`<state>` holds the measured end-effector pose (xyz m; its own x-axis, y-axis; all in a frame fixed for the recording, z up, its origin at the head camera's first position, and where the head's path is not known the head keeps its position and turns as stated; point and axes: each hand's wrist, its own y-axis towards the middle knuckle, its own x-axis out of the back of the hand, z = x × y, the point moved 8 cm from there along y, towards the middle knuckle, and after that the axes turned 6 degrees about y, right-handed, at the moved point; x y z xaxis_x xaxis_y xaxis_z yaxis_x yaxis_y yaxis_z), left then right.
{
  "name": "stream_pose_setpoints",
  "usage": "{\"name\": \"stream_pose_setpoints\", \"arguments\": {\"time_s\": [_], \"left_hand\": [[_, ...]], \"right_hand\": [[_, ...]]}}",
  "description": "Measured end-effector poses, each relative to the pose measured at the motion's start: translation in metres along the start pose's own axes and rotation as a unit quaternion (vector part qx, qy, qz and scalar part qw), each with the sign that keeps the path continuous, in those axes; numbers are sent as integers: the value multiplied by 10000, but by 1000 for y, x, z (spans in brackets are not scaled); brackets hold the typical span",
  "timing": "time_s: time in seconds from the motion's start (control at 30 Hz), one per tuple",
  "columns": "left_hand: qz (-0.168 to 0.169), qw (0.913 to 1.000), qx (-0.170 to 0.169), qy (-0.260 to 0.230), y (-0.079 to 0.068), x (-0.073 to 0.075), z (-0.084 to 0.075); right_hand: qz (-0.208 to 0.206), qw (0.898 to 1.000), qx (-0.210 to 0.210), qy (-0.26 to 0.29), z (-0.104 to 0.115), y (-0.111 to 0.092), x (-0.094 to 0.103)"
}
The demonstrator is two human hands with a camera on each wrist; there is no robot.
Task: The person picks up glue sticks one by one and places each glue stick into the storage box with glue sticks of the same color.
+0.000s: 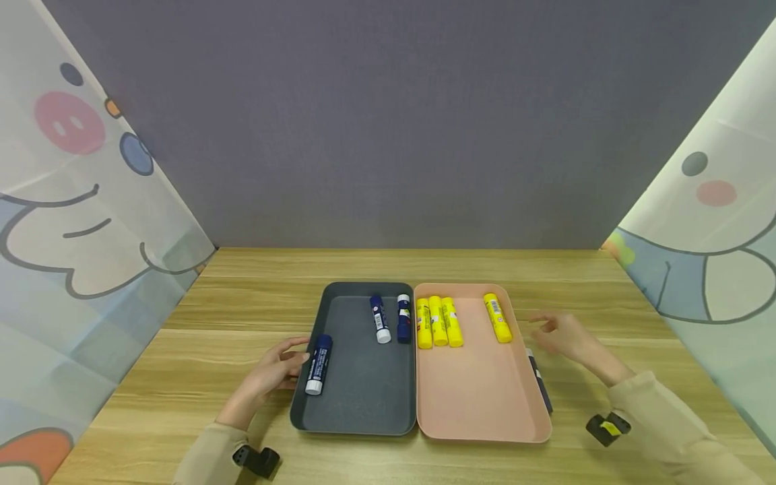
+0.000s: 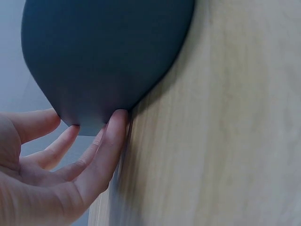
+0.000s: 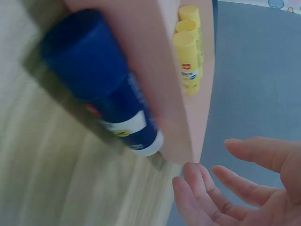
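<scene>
My left hand [image 1: 275, 370] is at the left side of the dark grey tray [image 1: 364, 404], fingertips touching its wall and rim, as the left wrist view shows too. Just inside that wall lies a navy glue stick [image 1: 318, 364] with a white end. To the right of the pink tray [image 1: 485, 404], my right hand [image 1: 560, 333] hovers, holding nothing, its fingers loosely bent and apart in the right wrist view. On the table against the pink tray's outer right wall lies another navy glue stick [image 3: 103, 84], mostly hidden by the wall in the head view.
Two more navy glue sticks [image 1: 380, 319] lie at the grey tray's upper right. The pink tray touches the grey one and holds three yellow glue sticks [image 1: 438, 321] side by side, plus a single yellow glue stick [image 1: 498, 317] near its right wall. A grey panel [image 1: 400, 135] stands behind.
</scene>
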<state>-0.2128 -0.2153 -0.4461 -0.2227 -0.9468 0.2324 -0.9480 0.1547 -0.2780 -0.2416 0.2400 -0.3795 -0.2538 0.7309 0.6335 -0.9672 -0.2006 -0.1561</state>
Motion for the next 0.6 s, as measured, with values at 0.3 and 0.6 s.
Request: {"name": "stream_pose_setpoints", "arguments": {"time_s": [0.3, 0.6], "left_hand": [[56, 10000, -37, -34, -1, -1, -2], [-45, 10000, 4, 10, 0, 0, 2]], "right_hand": [[161, 9997, 29, 166, -16, -7, -6], [431, 9985, -202, 282, -28, -13, -16]]}}
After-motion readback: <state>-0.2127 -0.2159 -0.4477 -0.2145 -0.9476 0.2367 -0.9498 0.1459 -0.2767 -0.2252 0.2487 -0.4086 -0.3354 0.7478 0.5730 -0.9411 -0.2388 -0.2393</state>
